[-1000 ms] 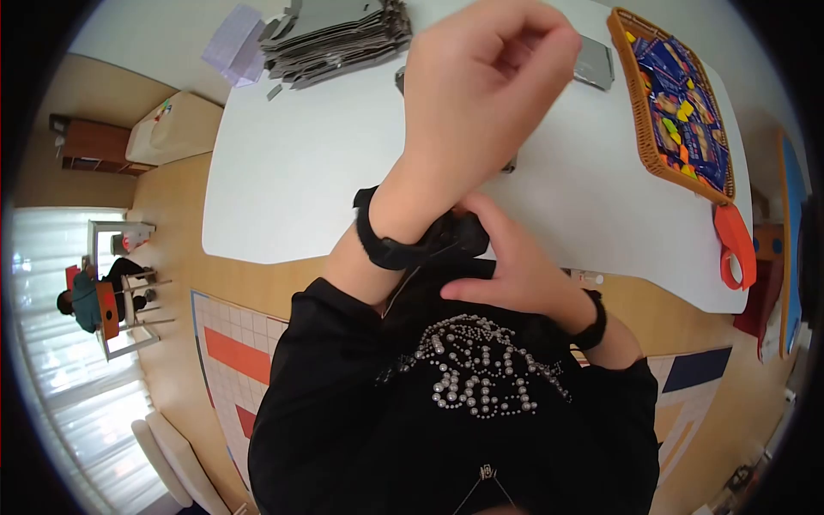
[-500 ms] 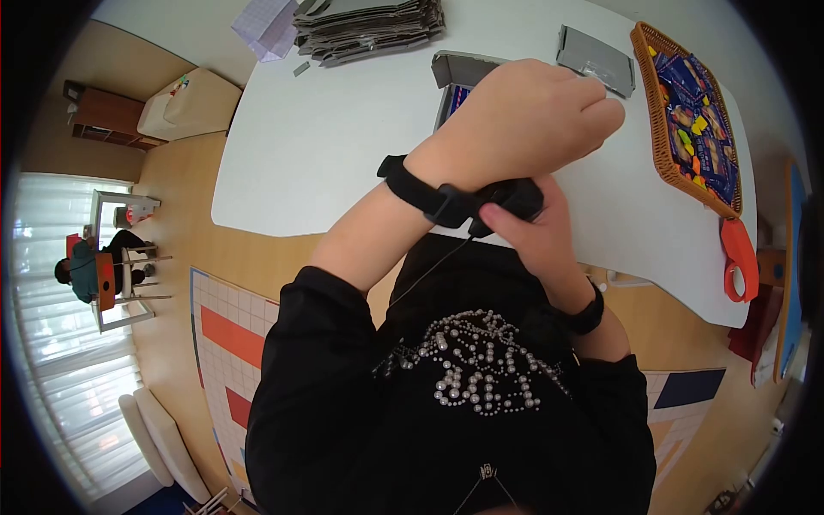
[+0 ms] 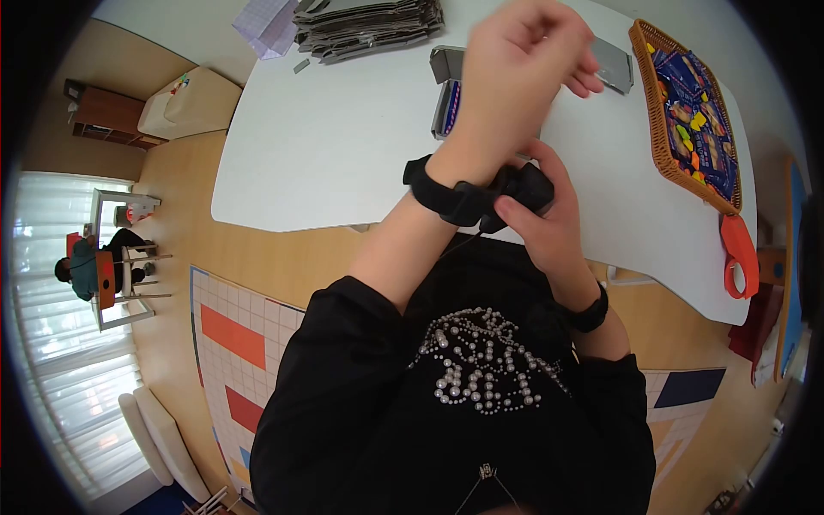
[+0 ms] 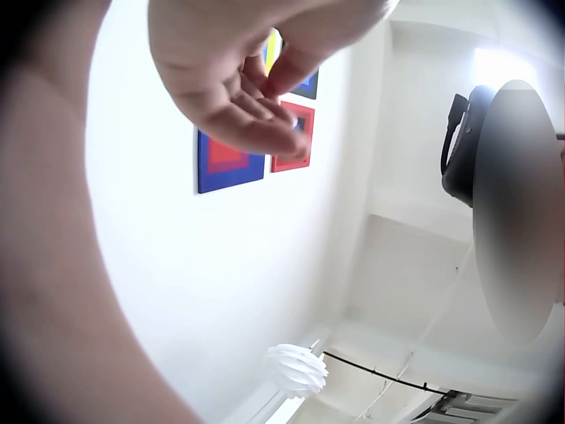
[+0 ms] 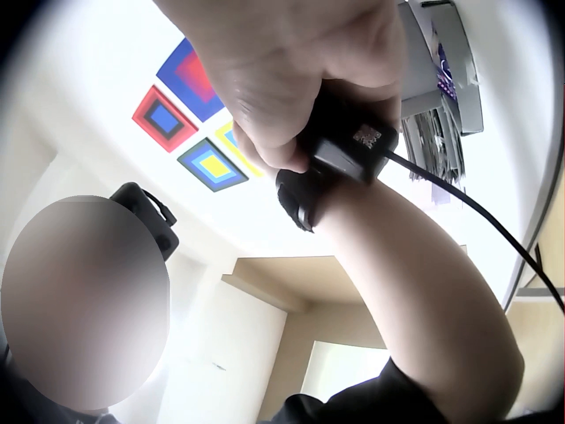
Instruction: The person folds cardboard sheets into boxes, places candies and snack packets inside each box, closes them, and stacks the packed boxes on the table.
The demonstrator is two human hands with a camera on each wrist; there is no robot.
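In the head view my left hand is raised over the table, its fingers loosely curled with nothing in them. A black strap circles that wrist and carries a small black wrist camera. My right hand grips this camera, thumb on the near side and fingers on the far side. The right wrist view shows the camera under the right palm, with a small printed label and a black cable running from it. In the left wrist view the left hand's fingers bend toward the thumb.
On the white table stands an open grey box with blue contents, partly behind the left arm. A stack of flattened grey cardboard, a grey flat box, a wicker basket of snack packets and a red tape dispenser surround it.
The left hand dipped toward the table's right side, then rose again and turned, its fingers loosening. My right hand has come round the wrist camera and moved up slightly with it.
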